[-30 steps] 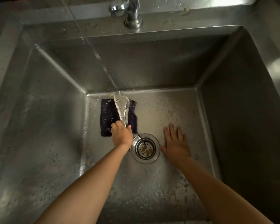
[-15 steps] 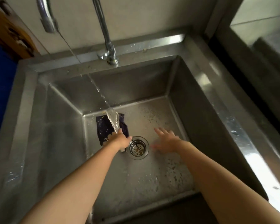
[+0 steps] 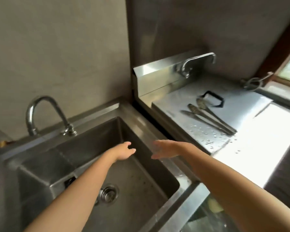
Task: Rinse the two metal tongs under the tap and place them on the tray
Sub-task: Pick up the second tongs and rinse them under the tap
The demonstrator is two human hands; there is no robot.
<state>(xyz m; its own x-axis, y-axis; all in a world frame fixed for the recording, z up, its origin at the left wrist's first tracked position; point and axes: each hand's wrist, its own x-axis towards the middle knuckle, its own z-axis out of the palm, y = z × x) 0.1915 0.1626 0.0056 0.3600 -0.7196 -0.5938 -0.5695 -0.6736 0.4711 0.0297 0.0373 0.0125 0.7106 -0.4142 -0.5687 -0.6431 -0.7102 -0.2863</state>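
Setting: grey wall behind a steel sink (image 3: 141, 131) with a curved tap (image 3: 40, 111) at its back rim.
Sink floor: drain strainer (image 3: 108, 195) near the middle, beneath the left forearm.
Left hand (image 3: 124, 152): over the sink's right half, fingers loosely spread, holding nothing.
Right hand (image 3: 166, 150): over the sink's right rim, palm flat and fingers extended, empty.
Tray (image 3: 251, 118): right of the sink, past a dark gap, wet with droplets.
Tongs (image 3: 211, 118): lying on the tray, well apart from both hands, right of the sink and beyond the right hand; slotted heads pointing toward the wall.
Black handle (image 3: 213, 98): on the tray just behind the tong heads.
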